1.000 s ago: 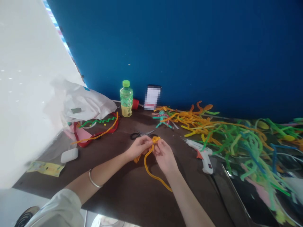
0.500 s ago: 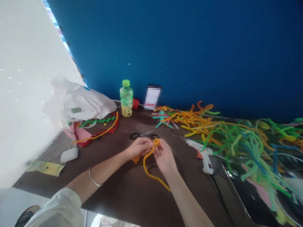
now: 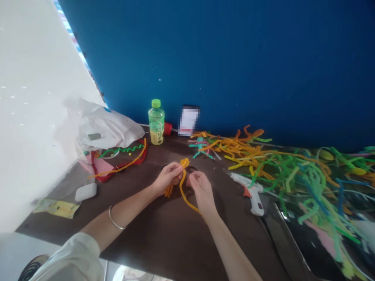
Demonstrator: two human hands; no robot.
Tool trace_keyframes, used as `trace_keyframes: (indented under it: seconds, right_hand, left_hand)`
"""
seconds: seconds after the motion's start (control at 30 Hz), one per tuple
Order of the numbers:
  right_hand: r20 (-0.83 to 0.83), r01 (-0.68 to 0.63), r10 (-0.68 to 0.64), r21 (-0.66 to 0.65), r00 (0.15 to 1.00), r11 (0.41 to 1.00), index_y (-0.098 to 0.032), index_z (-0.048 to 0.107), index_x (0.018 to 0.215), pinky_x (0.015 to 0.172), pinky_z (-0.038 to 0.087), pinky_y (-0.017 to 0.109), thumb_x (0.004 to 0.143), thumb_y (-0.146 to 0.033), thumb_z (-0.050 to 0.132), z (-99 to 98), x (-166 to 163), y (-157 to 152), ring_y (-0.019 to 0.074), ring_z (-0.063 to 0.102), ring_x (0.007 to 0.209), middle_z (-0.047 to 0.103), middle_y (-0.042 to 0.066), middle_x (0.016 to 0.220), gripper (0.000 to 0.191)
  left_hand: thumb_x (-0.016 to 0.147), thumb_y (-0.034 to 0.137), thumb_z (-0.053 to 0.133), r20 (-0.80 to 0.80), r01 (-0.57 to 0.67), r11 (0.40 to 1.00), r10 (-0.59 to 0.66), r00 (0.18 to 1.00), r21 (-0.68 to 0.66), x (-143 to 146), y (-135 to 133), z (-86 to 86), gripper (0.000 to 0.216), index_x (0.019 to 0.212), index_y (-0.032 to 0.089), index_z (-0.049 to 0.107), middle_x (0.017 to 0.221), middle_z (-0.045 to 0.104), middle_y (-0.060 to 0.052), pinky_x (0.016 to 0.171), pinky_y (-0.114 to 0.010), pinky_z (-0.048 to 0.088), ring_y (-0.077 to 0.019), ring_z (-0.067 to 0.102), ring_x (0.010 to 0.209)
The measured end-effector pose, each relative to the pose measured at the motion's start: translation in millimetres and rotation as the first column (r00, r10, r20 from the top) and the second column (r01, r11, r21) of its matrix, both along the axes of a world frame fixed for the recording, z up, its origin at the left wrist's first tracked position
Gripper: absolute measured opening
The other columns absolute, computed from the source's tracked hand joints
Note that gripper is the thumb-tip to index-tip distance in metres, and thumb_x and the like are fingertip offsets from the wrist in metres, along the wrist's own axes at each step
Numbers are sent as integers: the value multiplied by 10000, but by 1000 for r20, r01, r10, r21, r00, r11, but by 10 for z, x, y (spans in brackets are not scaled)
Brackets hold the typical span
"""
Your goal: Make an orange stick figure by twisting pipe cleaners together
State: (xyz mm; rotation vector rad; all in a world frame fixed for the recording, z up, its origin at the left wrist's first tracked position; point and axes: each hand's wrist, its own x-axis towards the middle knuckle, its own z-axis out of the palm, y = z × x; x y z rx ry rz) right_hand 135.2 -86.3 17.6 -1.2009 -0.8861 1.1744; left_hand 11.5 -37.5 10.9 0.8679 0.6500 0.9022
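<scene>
My left hand (image 3: 169, 178) is closed, pinching an orange pipe cleaner (image 3: 185, 194) just below a small coiled loop at its top. Bunched orange ends (image 3: 168, 190) stick out under that hand. From the loop, the strand's long tail hangs in a curve and passes by my right wrist. My right hand (image 3: 202, 192) is just to the right of the strand, its fingers bent and loosely apart, with nothing visible in them. Behind both hands lie black scissors (image 3: 191, 169), mostly covered by the left hand and the coil.
A glue gun (image 3: 252, 193) lies to the right, beside a heap of orange and green pipe cleaners (image 3: 304, 175). A small turquoise pipe-cleaner figure (image 3: 200, 145), a phone (image 3: 189, 120) and a drink bottle (image 3: 156, 123) are at the back. At left are a white case (image 3: 86, 192) and plastic bag (image 3: 108, 127).
My right hand has come off the coiled loop and moved slightly down. My left hand has raised the loop a little and shifted it left; the tail has swung with it.
</scene>
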Motion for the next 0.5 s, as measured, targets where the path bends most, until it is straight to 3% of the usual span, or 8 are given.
trace_keyframes:
  seconds: [0.1,0.23,0.4,0.5]
  right_hand:
    - [74,-68,69,-15,995,998,-207,482,769,604,450,254,611,-335,697,-41,-59,-15,118,543,615,547,-29,656,296]
    - [157,-126,123,6,980,992,-207,489,767,604,477,273,673,-329,640,-79,-78,-37,137,574,634,594,7,718,216]
    - [310,-74,40,99,950,992,-193,570,844,704,473,306,748,-351,562,-31,8,-45,171,590,745,632,55,833,185]
    - [357,-39,-9,127,934,991,-192,598,830,696,471,300,759,-358,548,1,49,-41,170,591,716,637,50,798,188]
  left_hand:
    - [682,401,628,0,-32,999,32,999,-28,4,9,-13,307,720,140,471,602,483,42,382,-143,210,-1,336,396]
    - [669,408,636,-5,-21,998,21,1000,-59,5,14,-19,320,698,117,503,619,481,22,393,-158,252,-14,360,428]
    - [669,396,640,32,17,995,-14,999,-95,-33,59,-36,323,665,97,516,596,448,22,378,-158,187,2,274,415]
    - [693,395,619,34,29,996,-26,999,-85,-43,69,-45,320,648,94,523,510,357,57,376,-155,156,5,206,397]
